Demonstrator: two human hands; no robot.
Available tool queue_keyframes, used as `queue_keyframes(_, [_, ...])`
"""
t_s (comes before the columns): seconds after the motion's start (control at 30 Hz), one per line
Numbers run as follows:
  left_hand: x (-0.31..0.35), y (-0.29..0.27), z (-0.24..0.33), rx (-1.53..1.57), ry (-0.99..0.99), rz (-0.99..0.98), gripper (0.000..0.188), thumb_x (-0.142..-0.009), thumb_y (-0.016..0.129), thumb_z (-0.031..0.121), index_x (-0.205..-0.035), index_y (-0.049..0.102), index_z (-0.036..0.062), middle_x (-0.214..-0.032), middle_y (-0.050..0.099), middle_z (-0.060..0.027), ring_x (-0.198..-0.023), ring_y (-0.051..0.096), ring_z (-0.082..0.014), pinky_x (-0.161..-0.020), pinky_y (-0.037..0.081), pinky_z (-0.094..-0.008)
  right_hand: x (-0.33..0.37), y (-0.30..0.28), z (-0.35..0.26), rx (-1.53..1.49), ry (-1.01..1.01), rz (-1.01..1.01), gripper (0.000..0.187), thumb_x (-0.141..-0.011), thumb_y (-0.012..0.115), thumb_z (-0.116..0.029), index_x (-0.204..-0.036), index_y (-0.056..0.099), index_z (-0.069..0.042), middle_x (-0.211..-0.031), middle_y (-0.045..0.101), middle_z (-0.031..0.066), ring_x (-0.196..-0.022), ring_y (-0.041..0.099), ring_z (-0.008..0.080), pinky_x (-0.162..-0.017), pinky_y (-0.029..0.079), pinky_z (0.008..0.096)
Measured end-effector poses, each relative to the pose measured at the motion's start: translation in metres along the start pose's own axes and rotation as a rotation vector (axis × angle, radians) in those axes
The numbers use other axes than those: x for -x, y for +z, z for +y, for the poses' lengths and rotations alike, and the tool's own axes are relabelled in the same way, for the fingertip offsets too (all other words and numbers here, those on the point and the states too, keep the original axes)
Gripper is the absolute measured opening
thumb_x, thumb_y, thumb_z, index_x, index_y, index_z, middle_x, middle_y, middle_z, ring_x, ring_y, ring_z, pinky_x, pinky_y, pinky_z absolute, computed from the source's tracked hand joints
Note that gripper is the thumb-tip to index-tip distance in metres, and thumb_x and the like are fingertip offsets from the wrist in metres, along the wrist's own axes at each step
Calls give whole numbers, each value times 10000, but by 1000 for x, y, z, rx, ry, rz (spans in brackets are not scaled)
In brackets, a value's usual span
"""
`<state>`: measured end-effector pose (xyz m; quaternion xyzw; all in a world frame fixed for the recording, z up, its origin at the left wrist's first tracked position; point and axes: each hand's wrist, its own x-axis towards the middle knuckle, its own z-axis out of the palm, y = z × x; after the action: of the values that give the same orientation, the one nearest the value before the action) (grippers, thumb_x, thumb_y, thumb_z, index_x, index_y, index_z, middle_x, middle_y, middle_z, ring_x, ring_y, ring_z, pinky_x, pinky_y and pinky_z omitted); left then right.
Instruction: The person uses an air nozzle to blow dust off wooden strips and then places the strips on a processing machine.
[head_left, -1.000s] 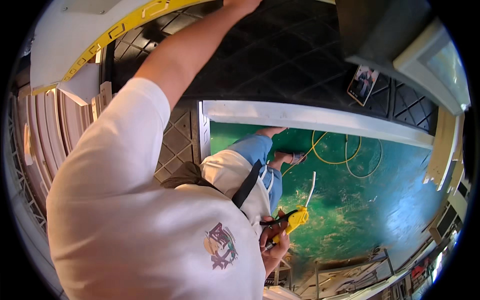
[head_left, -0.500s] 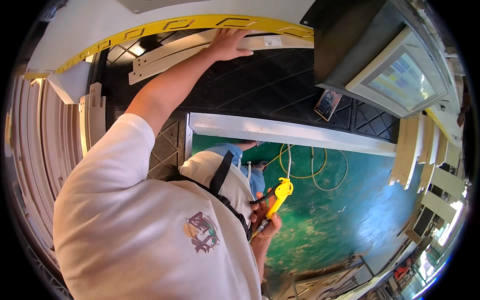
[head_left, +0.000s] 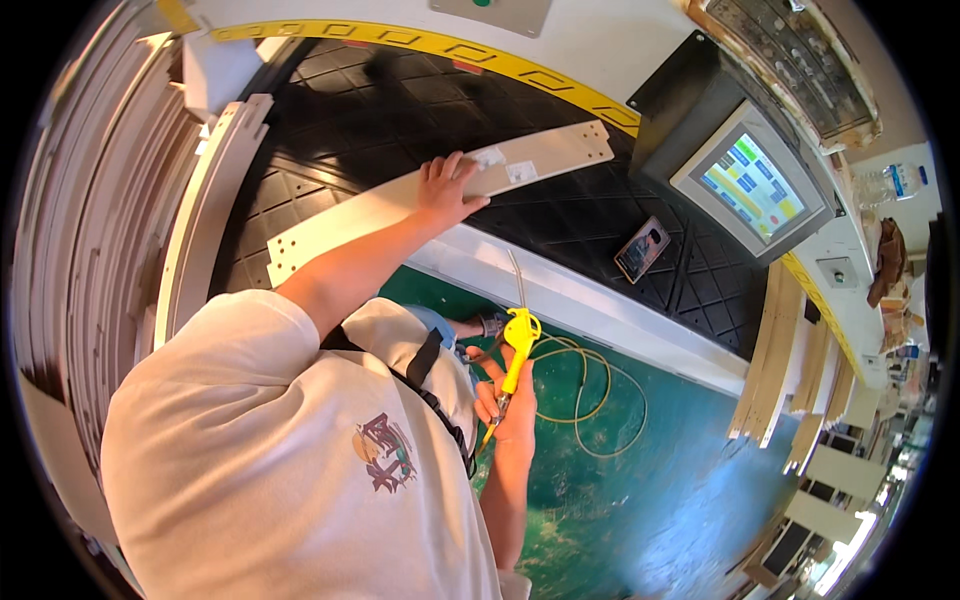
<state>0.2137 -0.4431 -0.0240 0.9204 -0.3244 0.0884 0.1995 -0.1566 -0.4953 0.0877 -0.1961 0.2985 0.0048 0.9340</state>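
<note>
My left hand [head_left: 448, 190] reaches across a long pale board [head_left: 350, 216] that lies at a slant on the black, grid-marked work surface [head_left: 560, 215]. Its fingers hook over the board's far edge, the thumb stretched out to the right. Small dark holes mark both ends of the board, and white labels [head_left: 521, 172] sit to the right of my fingers. Lower down, my right hand [head_left: 512, 405] grips a yellow air blow gun [head_left: 518, 350], its thin metal nozzle pointing up toward the white front rail [head_left: 600, 301].
A yellow slotted strip [head_left: 480, 55] borders the far side. At right, a control screen [head_left: 752, 185] juts over the surface, with a phone [head_left: 642, 249] below it. Pale boards stand at left [head_left: 205, 220] and right [head_left: 770, 350]. A hose [head_left: 607, 405] loops over the green floor.
The board has come away from the far yellow strip toward me, my left hand on it, and now lies slanted. My view has turned. The blow gun remains in my right hand.
</note>
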Motion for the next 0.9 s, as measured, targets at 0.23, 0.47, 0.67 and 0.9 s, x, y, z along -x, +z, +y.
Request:
queue_keyframes(0.23, [100, -44, -21, 33, -18, -18, 883, -751, 844, 410, -1484, 512, 47, -1591, 417, -204, -1442, 402, -422, -1221, 283, -560, -20, 35, -21, 858, 47, 62, 523, -1123, 416, -517, -1411, 518, -93, -993, 637, 92, -437, 398, 90, -383, 325, 260])
queue_keyframes(0.47, [184, -114, -77, 52, -96, -122, 921, -743, 867, 441, -1506, 499, 78, -1581, 439, -205, -1445, 399, -429, -1229, 288, -531, -35, 76, -94, 1427, -1, 66, 495, -1094, 437, -548, -1164, 613, -90, -815, 608, 29, -452, 436, 118, -397, 341, 296])
queue_keyframes(0.67, [245, -162, -114, 42, -125, -126, 933, -743, 886, 418, -1510, 494, 60, -1575, 446, -207, -1438, 408, -431, -1211, 318, -534, -79, 73, -200, 1496, -328, 472, 508, -1101, 433, -512, -1060, 618, -41, -639, 539, 51, -416, 502, 187, -385, 371, 359])
queue_keyframes(0.9, [328, -219, -162, -54, -323, -150, 1028, -664, 930, 439, -1516, 489, 69, -1532, 482, -163, -1451, 413, -376, -1257, 249, -557, -100, 97, -151, 1860, -156, 343, 543, -1088, 447, -517, -1116, 624, -5, -806, 699, 184, -604, 686, 325, -546, 520, 445])
